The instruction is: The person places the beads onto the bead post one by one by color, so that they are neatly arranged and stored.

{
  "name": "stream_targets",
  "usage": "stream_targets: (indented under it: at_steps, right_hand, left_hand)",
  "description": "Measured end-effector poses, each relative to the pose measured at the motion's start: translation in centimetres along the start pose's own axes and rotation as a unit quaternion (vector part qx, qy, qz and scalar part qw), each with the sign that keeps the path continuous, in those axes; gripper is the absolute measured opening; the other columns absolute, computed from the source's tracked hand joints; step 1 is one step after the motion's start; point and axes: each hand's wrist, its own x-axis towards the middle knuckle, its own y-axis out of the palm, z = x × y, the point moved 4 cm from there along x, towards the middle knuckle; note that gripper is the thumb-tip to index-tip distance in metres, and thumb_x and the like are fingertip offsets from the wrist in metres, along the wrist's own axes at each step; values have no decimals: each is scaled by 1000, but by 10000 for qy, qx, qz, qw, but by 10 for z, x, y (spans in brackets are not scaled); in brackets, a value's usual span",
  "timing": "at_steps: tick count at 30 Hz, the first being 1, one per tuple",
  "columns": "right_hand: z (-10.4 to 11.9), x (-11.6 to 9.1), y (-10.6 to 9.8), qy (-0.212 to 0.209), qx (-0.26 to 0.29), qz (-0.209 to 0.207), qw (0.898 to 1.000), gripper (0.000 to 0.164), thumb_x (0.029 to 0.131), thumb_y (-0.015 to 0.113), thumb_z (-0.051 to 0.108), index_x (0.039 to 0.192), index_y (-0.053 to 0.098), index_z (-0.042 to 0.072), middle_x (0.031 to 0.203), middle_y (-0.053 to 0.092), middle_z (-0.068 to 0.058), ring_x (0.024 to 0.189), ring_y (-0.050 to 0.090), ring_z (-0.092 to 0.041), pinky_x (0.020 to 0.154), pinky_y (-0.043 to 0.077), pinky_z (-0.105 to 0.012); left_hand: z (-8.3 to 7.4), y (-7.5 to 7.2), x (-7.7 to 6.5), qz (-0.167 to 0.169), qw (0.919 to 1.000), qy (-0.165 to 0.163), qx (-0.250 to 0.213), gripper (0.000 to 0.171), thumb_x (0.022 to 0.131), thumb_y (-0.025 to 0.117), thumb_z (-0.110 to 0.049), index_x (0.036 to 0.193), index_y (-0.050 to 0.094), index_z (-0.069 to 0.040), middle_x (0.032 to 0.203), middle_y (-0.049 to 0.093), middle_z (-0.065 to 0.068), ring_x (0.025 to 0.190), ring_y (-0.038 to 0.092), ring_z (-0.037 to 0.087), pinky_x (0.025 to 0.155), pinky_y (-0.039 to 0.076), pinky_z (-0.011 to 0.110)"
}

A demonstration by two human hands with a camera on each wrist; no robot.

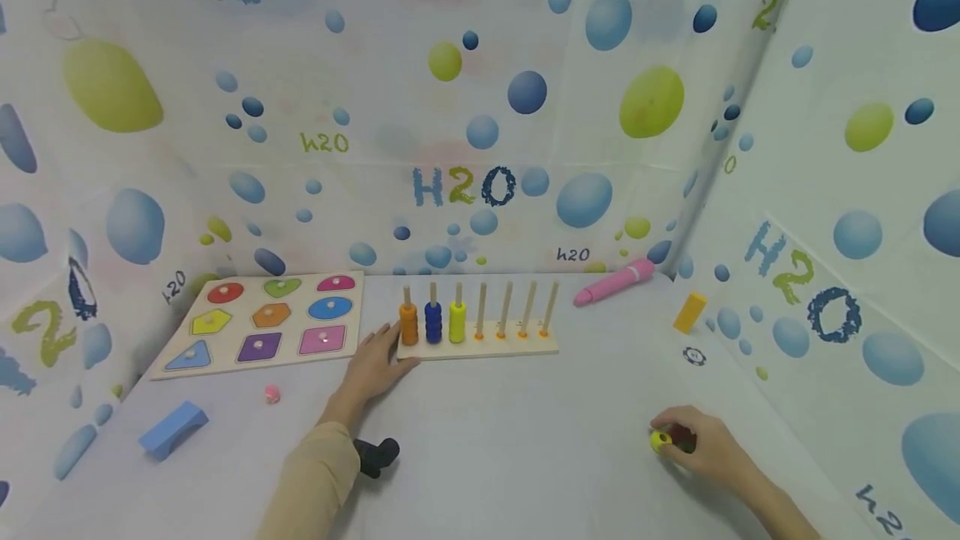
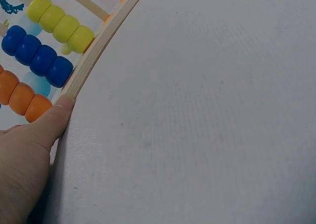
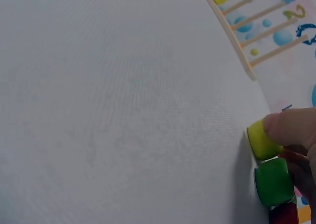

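Note:
A wooden peg board [image 1: 480, 350] stands on the table with upright pegs. Orange beads [image 1: 408, 325], blue beads [image 1: 432, 323] and yellow beads [image 1: 457, 323] are stacked on its three leftmost pegs; the other pegs carry none. My left hand [image 1: 372, 365] holds the board's left end, thumb [image 2: 61, 108] against the front edge, its other fingers partly hidden. Away at the right, my right hand [image 1: 697, 444] pinches a loose yellow bead [image 3: 261, 141] between thumb and finger. Close by that hand, the right wrist view shows a green bead [image 3: 274, 182] and a dark red piece [image 3: 285, 214], partly cut off.
A shape puzzle board [image 1: 292, 319] with knobbed pieces lies at the back left. In front of it are a small pink ball [image 1: 272, 394] and a blue block [image 1: 174, 432]. A pink marker [image 1: 615, 282] and a yellow-orange block [image 1: 690, 312] lie at the back right. Printed cloth walls surround the table.

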Motion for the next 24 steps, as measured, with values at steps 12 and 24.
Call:
stream_targets:
  at_steps: [12, 24]
  right_hand:
    - [1, 1, 3, 109, -285, -251, 9992, 39, 66, 81, -3, 101, 67, 12, 93, 66, 9, 79, 61, -4, 67, 54, -21]
    - [27, 53, 25, -483, 819, -405, 9946, 39, 73, 73, -12, 109, 62, -1, 104, 66, -5, 95, 64, -18, 76, 57, -33]
  left_hand:
    - [0, -1, -1, 21, 10000, 6, -2, 82, 86, 66, -44, 149, 28, -7, 149, 31, 20, 137, 21, 42, 110, 17, 58]
    - [3, 2, 1, -59, 10000, -35, -30, 82, 86, 66, -46, 148, 29, -9, 149, 31, 20, 137, 22, 44, 109, 18, 60]
